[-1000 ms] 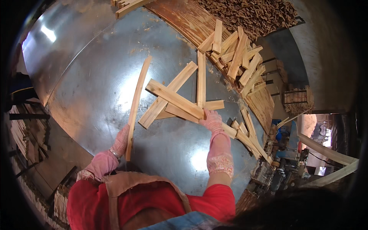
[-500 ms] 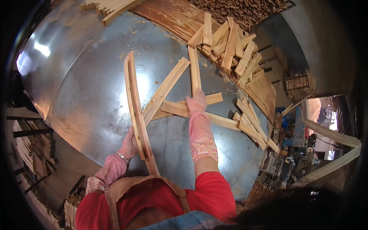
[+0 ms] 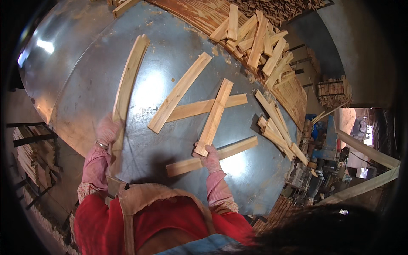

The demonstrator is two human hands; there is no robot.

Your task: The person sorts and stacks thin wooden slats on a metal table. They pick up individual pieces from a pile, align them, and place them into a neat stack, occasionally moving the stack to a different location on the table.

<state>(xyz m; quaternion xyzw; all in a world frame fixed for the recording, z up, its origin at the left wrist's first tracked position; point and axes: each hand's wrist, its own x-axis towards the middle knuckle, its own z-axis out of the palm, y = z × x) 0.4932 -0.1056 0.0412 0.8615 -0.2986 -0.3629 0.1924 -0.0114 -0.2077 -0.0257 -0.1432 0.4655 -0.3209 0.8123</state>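
My left hand (image 3: 108, 128), in a pale pink glove, is closed round a long wooden strip (image 3: 128, 78) on the left of the metal table (image 3: 76, 110). Whether that is one strip or several pressed together, I cannot tell. My right hand (image 3: 209, 158), gloved too, pinches the near end of a short wooden slat (image 3: 217, 112) that slants away from me. Beneath this hand another slat (image 3: 238, 147) lies crosswise on the metal. Two more slats, one slanting (image 3: 180, 91) and one crosswise (image 3: 191, 109), rest between my hands and the far edge.
A heap of short slats (image 3: 257, 42) covers part of the plywood board (image 3: 191, 17) at the far right. A smaller bunch of slats (image 3: 276, 127) lies on the table's right. Stacked wood (image 3: 36, 148) stands below the left edge, and machinery (image 3: 316, 170) beyond the right.
My left hand has moved left and up, with the long wood now turned away from the slanting slat. My right hand has drawn back toward me with a slat. The crosswise slats have shifted.
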